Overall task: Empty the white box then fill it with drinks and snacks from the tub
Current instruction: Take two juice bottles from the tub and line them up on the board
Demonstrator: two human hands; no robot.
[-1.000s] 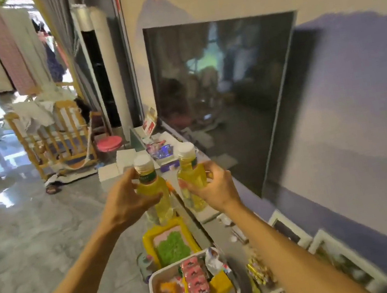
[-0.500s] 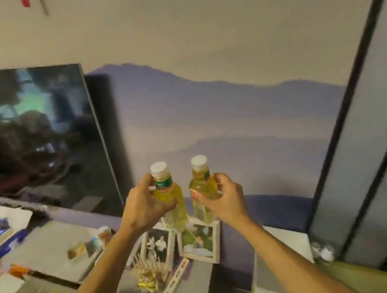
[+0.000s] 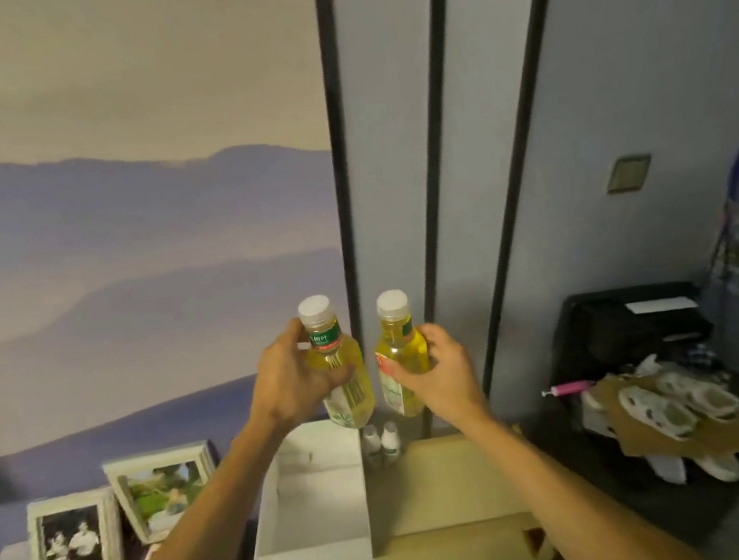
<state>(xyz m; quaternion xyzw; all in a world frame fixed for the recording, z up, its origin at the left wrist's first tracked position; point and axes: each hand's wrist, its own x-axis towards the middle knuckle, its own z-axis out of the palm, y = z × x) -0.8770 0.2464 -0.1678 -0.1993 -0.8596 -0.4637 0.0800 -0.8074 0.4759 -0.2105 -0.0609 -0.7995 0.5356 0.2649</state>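
My left hand [image 3: 289,379] grips a yellow drink bottle [image 3: 341,371] with a white cap and green label, held upright. My right hand [image 3: 441,377] grips a second yellow drink bottle [image 3: 399,352] of the same kind. Both bottles hang just above the far end of the white box [image 3: 314,506], which stands with nothing inside it on the left part of a beige cabinet [image 3: 444,486]. The tub is out of view.
Two small white bottles [image 3: 382,442] stand on the cabinet behind the box. Framed photos [image 3: 77,539] stand on the low shelf to the left. A black case [image 3: 631,325] and shoes on cardboard [image 3: 679,414] lie at the right, on the floor.
The view has swung right, from the tub and television to the white box on the cabinet. Both hands have kept their bottles and carried them over the box.
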